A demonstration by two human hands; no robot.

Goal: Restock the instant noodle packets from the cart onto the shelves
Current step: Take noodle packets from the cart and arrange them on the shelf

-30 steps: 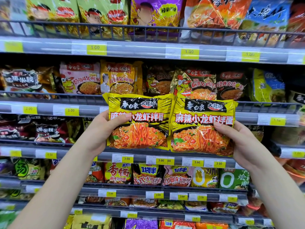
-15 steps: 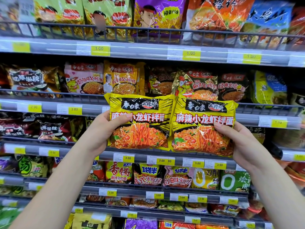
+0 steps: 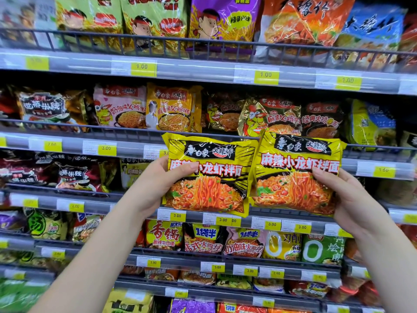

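Observation:
Two matching yellow noodle packets with black labels and orange noodle pictures are held up side by side before the shelves. My left hand (image 3: 155,184) grips the left yellow packet (image 3: 209,177) at its left edge, thumb across the front. My right hand (image 3: 347,199) grips the right yellow packet (image 3: 297,175) at its right edge, thumb on the front. The right packet overlaps the left one's inner edge. Both hover in front of the third shelf (image 3: 293,213), covering whatever lies behind them. The cart is out of view.
Several grey wire-fronted shelves with yellow price tags fill the view. The top shelf (image 3: 203,71) carries large snack bags. The second shelf (image 3: 72,145) holds noodle packets in pink, yellow and black. Lower shelves are packed with more packets.
Both hands and the two packets have shifted right and slightly up in view as the head turned left; the grips on both packets are unchanged.

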